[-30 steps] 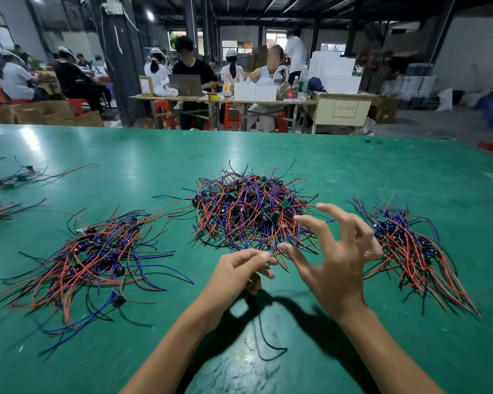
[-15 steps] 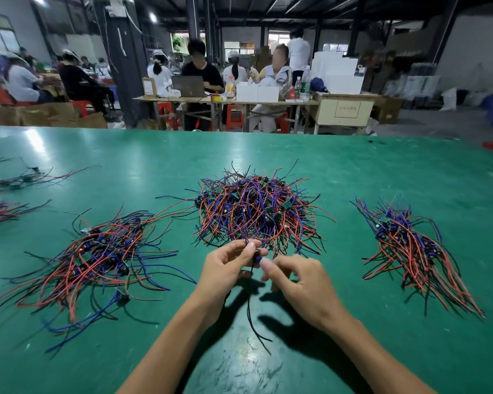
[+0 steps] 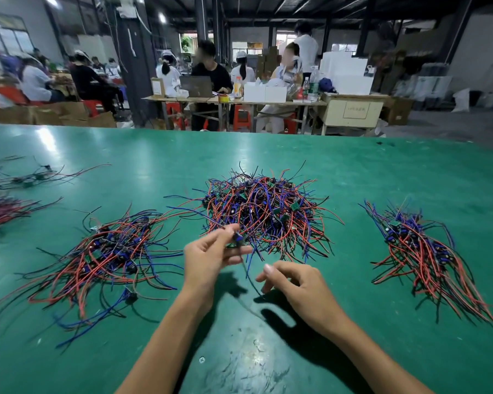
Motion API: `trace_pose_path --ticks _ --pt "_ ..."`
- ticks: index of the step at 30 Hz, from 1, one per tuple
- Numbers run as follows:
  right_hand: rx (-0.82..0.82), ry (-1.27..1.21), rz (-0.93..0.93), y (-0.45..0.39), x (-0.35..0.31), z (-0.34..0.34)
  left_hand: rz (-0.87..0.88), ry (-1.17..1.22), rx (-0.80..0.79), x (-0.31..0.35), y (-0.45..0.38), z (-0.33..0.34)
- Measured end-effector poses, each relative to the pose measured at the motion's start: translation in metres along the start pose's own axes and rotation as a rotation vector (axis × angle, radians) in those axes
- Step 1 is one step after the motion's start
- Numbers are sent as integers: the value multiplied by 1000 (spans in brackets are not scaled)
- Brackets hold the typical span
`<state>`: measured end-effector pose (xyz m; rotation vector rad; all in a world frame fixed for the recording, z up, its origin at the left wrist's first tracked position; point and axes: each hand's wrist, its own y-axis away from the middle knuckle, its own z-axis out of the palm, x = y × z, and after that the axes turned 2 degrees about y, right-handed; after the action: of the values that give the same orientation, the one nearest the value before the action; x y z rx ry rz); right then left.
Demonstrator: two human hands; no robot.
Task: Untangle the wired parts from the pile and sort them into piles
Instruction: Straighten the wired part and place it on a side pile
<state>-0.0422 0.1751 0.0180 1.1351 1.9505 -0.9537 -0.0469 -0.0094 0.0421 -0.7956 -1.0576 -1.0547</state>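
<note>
The left hand [image 3: 208, 260] pinches one wired part [image 3: 237, 239] between thumb and fingertips, just in front of the near edge of the tangled pile [image 3: 264, 214] at the middle of the green table [image 3: 353, 172]. The part's small dark body sits at the fingertips, and a thin dark wire [image 3: 246, 275] hangs from it, its long axis running down and slightly right toward the person, blurred along its length. The right hand [image 3: 293, 285] is below and to the right of the left, fingers loosely curled; whether its fingertips touch the wire I cannot tell. A left pile [image 3: 108, 251] of red, blue and black wires fans out wide, its strands lying mostly left to right. A right pile [image 3: 427, 251] lies tighter, strands running from far left to near right.
</note>
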Motion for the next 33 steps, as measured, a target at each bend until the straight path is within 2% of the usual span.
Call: trace_pose_path --ticks 3,6,8,11,12,13,15,17,19,20,24,29,31,33 --pt "84 223 -21 -2 7 1 245 -348 239 23 -28 -40" --pt "130 380 -80 -4 9 -1 339 -788 443 53 -53 -88" --pt "25 464 -156 -8 5 2 251 -1098 520 66 -67 -117" --pt "-97 722 -212 -16 2 13 -28 -1486 575 67 -69 -132" --pt "-94 766 -203 -17 2 15 -39 -1587 617 62 -66 -129" --pt "-75 766 -190 -17 2 16 29 -1649 656 57 -63 -122" --pt "-18 658 -171 -17 2 15 295 -1592 630 46 -55 -97" --pt "34 536 -130 -16 2 13 489 -1479 368 31 -50 -66" --pt "79 471 -86 -15 1 11 564 -1429 98 11 -44 -34" --pt "107 440 -75 -13 1 11 589 -1397 15 0 -40 -22" --pt "241 318 -81 -7 7 2 673 -1310 -127 -29 -22 9" --pt "529 275 -236 -12 8 -18 800 -1246 -331 -36 -9 7" --pt "580 236 -270 -13 6 -21 854 -1175 -347 -33 -8 3" --pt "599 210 -291 -12 5 -19 924 -1092 -242 -27 -12 -1"
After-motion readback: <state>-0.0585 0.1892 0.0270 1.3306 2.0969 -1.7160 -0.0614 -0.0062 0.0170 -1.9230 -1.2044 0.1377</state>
